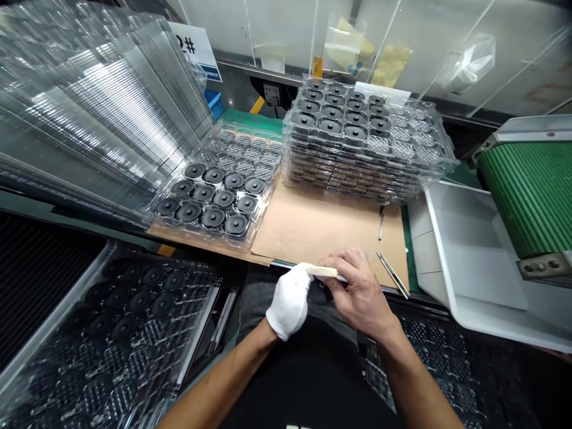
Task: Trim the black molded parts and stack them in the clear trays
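Note:
My left hand (289,301) wears a white glove and is curled closed at the near edge of the brown cardboard sheet (322,229). My bare right hand (357,292) meets it, fingers pinched on a pale cream finger cot or rubber sleeve (322,271) at the gloved fingertip. Whether the left fingers grip anything is hidden. Metal tweezers (393,274) lie on the cardboard just right of my right hand.
A clear tray (214,193) partly filled with black round speaker parts sits left on the cardboard; a tall stack of such trays (357,143) stands behind. Empty clear trays (98,101) lean at left. Another tray (111,322) is lower left. White bin (469,262) and green conveyor (531,190) at right.

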{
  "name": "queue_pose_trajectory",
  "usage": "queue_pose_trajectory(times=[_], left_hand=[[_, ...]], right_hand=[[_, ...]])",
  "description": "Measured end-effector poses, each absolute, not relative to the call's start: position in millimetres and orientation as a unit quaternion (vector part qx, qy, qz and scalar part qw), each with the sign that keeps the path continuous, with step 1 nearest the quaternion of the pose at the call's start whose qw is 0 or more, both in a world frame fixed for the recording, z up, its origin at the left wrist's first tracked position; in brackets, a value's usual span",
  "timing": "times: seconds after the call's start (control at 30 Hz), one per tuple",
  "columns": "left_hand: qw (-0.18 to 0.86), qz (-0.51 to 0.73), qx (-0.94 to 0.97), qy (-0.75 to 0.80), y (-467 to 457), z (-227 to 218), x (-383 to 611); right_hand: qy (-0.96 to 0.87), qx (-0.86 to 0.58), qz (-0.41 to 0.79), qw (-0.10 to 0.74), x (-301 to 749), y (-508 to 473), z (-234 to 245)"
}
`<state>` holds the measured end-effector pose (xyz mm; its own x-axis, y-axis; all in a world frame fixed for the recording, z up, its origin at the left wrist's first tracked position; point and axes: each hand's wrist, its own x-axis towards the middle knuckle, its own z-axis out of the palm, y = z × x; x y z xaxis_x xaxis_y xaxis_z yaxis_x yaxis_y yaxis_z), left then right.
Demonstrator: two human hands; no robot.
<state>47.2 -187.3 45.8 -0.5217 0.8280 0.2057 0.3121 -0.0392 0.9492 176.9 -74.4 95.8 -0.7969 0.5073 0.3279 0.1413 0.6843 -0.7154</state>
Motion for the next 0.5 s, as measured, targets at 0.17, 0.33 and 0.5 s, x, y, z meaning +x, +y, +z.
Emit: queue_pose_trajectory(times=[0.17,0.33,0.5], left_hand=[[0.192,0.547,0.455,0.676,-184,53,40],[0.199,0.509,0.478,0.688,-184,55,33],[0.250,0.496,0.534,0.637,-184,45,29]], right_hand=[[-0.902,-0.193,0.314,0.225,196,-64,95],[-0.905,-0.193,0.316,0.211,204,-59,91],[-0.910,-0.140,0.343,0.188,189,-59,92]])
